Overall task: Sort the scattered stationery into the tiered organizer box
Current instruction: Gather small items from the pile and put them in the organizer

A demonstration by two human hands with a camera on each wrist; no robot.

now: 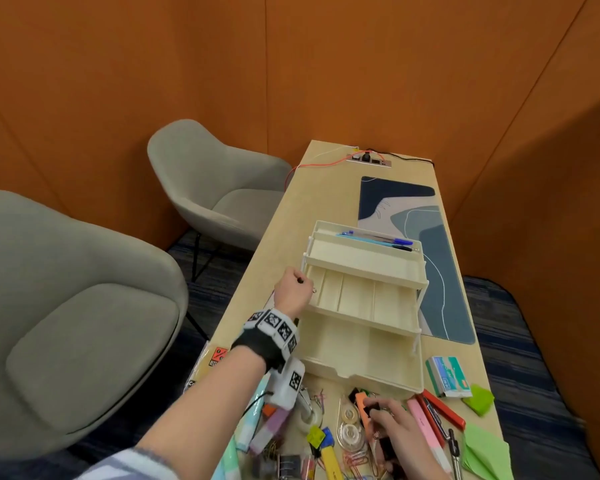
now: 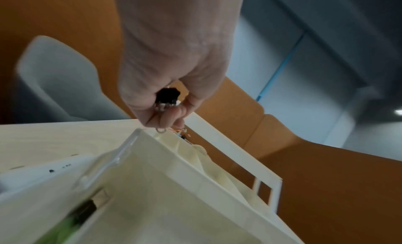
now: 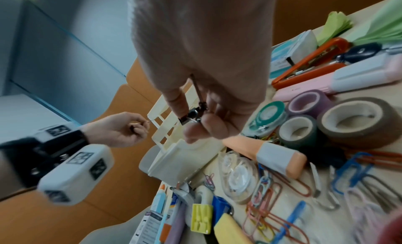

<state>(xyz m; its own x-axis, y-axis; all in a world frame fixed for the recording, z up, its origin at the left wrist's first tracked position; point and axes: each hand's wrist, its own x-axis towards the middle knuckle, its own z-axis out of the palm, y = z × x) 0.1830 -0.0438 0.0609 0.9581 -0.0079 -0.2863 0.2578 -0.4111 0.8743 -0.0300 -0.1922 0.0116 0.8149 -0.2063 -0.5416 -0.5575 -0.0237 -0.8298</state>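
Over organizer (image 1: 362,271) middle tier, left hand (image 1: 293,289) pinched black clip (image 2: 167,94); right hand (image 1: 400,431) pinched binder clip (image 3: 191,116) near tape rolls (image 3: 356,122).

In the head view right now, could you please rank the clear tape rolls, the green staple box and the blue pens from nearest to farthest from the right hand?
From the right hand:
1. Clear tape rolls, just to its left.
2. Green staple box, ahead on its right, beside the organizer.
3. Blue pens, far off in the organizer's top tier.

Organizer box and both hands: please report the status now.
Left hand pinches a black binder clip over organizer box middle tier. Right hand grips another clip. Path clear.
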